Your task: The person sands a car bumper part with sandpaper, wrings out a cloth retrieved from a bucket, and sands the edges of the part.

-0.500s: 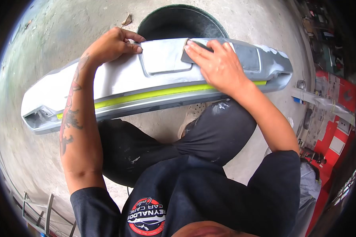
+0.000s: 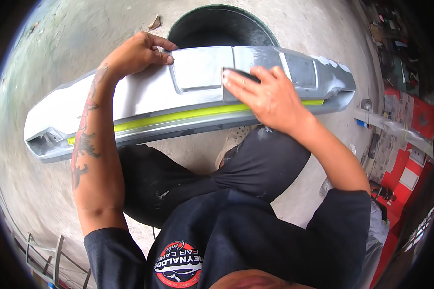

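A long silver-grey bumper [image 2: 140, 96] with a yellow-green strip [image 2: 173, 115] along its lower part lies across my knees. My left hand [image 2: 152, 53] grips its upper edge left of the middle recessed panel, thumb and fingers closed on it. My right hand [image 2: 263, 94] holds a dark flat pad [image 2: 228, 89], seemingly a sanding block, against the bumper's face at the right side of that panel, above the yellow-green strip; the fingers partly hide the pad.
A dark round tub [image 2: 217, 24] stands behind the bumper on the concrete floor [image 2: 48, 62]. A metal frame [image 2: 58, 255] is at lower left. At right are a pale rail [image 2: 395, 126], red and white panels [image 2: 410, 178], plastic sheeting and assorted items.
My right hand and the pad have moved down from the bumper's top edge toward the yellow-green strip. My left hand keeps its grip in the same place.
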